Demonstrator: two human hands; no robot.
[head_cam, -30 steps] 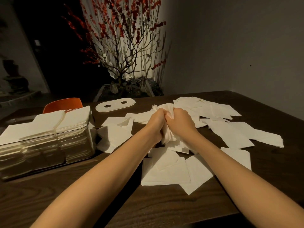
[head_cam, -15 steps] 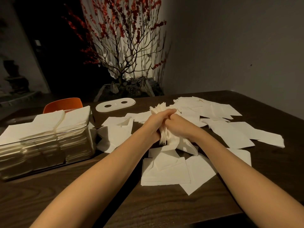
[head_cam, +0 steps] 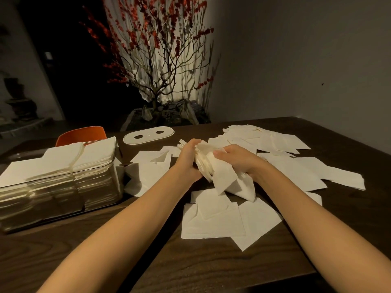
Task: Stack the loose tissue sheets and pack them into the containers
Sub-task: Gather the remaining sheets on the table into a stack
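My left hand and right hand both gripping a tissue stack, fingers curled round it, above loose sheets on the surface, filled container at left

Both ur arms stretched fwd, hands meeting mid-frame. Left hand grip curled, thumb side up; right hand fingers wrapped inward, thumb facing left.

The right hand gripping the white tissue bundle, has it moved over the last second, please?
Yes. The right hand has shifted rightward, away from the white oval lid with two holes, and its wrist sits lower toward the dark wooden table.
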